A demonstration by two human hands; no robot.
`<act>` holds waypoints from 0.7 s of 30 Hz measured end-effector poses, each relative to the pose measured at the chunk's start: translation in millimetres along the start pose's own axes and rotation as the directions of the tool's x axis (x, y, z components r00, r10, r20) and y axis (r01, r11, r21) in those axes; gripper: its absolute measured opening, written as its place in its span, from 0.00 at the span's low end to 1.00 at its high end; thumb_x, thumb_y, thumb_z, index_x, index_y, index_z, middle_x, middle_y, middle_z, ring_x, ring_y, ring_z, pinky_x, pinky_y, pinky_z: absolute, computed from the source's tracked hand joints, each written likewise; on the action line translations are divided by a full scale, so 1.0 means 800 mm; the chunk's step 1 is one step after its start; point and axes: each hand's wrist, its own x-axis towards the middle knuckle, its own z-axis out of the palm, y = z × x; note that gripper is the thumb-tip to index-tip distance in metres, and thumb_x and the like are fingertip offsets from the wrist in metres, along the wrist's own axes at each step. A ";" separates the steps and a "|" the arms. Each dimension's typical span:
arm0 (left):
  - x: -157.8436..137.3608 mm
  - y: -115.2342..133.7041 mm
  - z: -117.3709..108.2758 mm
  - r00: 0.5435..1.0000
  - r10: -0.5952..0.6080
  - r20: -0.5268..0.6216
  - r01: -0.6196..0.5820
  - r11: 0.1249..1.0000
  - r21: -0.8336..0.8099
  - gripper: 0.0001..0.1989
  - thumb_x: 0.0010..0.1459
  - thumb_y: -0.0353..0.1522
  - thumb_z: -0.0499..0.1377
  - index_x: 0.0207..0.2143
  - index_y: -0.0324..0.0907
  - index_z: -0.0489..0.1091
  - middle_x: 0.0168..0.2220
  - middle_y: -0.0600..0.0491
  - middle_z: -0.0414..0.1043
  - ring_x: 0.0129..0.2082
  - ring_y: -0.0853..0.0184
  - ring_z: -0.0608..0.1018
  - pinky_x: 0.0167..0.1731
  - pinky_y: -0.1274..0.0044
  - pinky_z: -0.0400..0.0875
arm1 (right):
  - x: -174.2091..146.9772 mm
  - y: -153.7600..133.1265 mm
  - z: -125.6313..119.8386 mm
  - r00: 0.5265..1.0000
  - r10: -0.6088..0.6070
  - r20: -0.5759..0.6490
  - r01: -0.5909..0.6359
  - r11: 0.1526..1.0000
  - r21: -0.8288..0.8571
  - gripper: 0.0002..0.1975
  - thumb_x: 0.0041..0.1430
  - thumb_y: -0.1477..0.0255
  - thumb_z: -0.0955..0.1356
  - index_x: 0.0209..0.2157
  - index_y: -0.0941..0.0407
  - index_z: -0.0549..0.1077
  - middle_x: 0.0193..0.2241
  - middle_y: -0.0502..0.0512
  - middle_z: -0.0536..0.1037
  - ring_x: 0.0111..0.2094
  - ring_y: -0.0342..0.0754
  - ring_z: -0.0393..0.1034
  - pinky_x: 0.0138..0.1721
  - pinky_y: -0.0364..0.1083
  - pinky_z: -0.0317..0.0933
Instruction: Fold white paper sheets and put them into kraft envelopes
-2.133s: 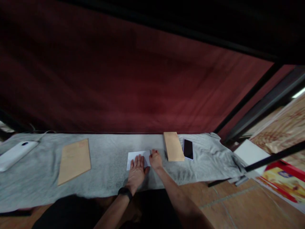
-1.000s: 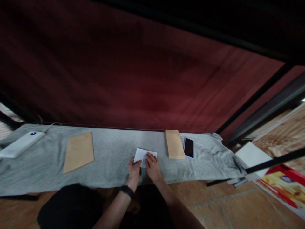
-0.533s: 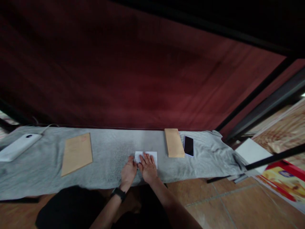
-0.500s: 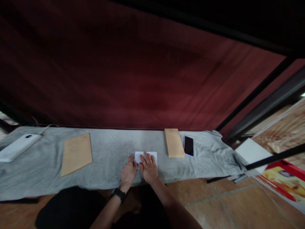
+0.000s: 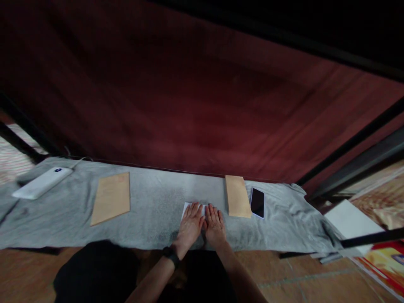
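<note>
A sheet of white paper [image 5: 186, 206] lies on the grey cloth [image 5: 158, 202], mostly covered by my two hands. My left hand [image 5: 190, 223] rests flat on its left part, fingers stretched forward. Beside it, my right hand [image 5: 214, 223] lies flat over the right part, fingers also straight. The thumbs are close together; whether they touch I cannot tell. Right of my right hand is a stack of brown envelopes [image 5: 238, 197], with a dark-screened phone [image 5: 257, 203] next to it.
To the left lie more brown envelopes [image 5: 111, 198] and a white device with a cable [image 5: 44, 183]. A dark red curtain [image 5: 202, 105] hangs behind the cloth-covered surface. A white board [image 5: 353, 223] and a red and yellow box [image 5: 386, 261] stand at the right, by a black bar.
My left hand has gone from curled at the paper's left edge to flat on the paper. My right hand has shifted to the paper's right part. The camera view has turned slightly.
</note>
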 end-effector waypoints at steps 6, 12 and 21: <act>-0.008 -0.018 0.040 1.000 0.018 -0.009 -0.018 1.000 -0.017 0.31 0.68 0.43 0.45 0.66 0.32 0.57 0.68 0.40 0.56 0.69 0.56 0.57 0.67 0.61 0.52 | -0.003 0.000 0.000 1.000 -0.005 -0.009 0.004 0.999 -0.046 0.27 0.69 0.70 0.59 0.67 0.61 0.59 0.66 0.66 0.60 0.67 0.57 0.53 0.65 0.59 0.47; -0.027 -0.053 0.036 0.998 -0.040 -0.057 0.041 0.999 0.015 0.31 0.69 0.42 0.44 0.67 0.33 0.56 0.68 0.41 0.56 0.69 0.59 0.57 0.67 0.65 0.51 | 0.000 -0.004 -0.002 1.000 0.023 -0.012 -0.023 0.999 -0.025 0.26 0.71 0.67 0.59 0.66 0.61 0.60 0.66 0.66 0.61 0.67 0.58 0.54 0.66 0.60 0.45; -0.031 -0.076 0.008 0.999 -0.038 -0.021 0.038 0.999 -0.025 0.28 0.68 0.39 0.45 0.65 0.35 0.60 0.67 0.43 0.59 0.67 0.59 0.62 0.64 0.65 0.57 | 0.002 -0.043 -0.001 0.996 -0.092 -0.009 0.092 0.996 0.007 0.24 0.71 0.66 0.58 0.65 0.55 0.63 0.67 0.62 0.59 0.67 0.57 0.54 0.66 0.61 0.45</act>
